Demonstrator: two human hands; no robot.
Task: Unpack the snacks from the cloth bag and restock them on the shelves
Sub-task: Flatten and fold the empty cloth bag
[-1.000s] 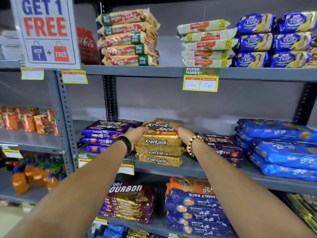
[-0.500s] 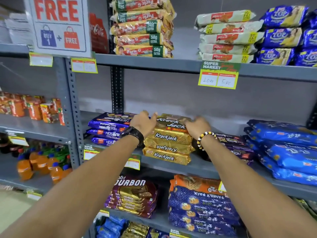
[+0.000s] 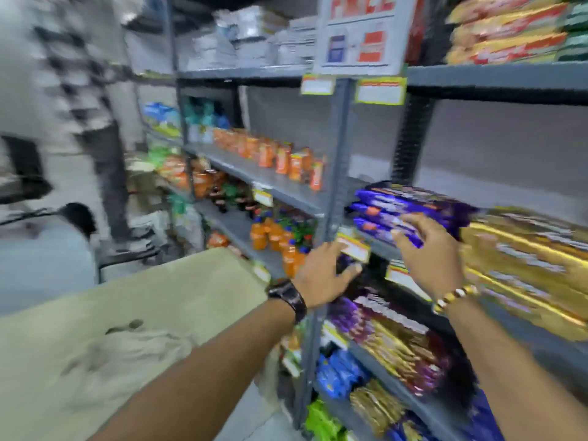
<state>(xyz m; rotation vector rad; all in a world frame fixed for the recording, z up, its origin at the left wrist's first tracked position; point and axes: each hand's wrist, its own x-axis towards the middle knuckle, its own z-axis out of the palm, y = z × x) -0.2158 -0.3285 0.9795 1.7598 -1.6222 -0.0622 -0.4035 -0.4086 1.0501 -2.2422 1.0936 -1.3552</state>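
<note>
We see a heavily blurred view of grey metal shelves (image 3: 286,192) running from the centre to the right of the frame. Our left hand (image 3: 324,275) sits at centre, fingers spread and holding nothing, in front of a yellow price tag (image 3: 353,248) on the shelf edge; a dark watch (image 3: 288,297) wraps its wrist. Our right hand (image 3: 426,253) is just to the right of it, also spread and empty, its fingertips in front of the purple snack packs (image 3: 397,208) stacked on the middle shelf; whether they touch we cannot tell. A beaded bracelet (image 3: 455,296) circles that wrist. Right of the purple stack, at the frame's right edge, lies a stack of gold snack packs (image 3: 525,268). The cloth bag (image 3: 133,342), pale beige, fills the lower left of the frame, well apart from both hands. On the shelves at centre left stand small orange cartons (image 3: 280,157) and, one shelf lower, orange drink bottles (image 3: 270,237). A white promotional sign (image 3: 359,36) hangs at the top centre, with more snack packs (image 3: 506,36) at upper right. In the upper left we make out a person in a checked shirt (image 3: 63,74), too blurred to tell more.
</note>
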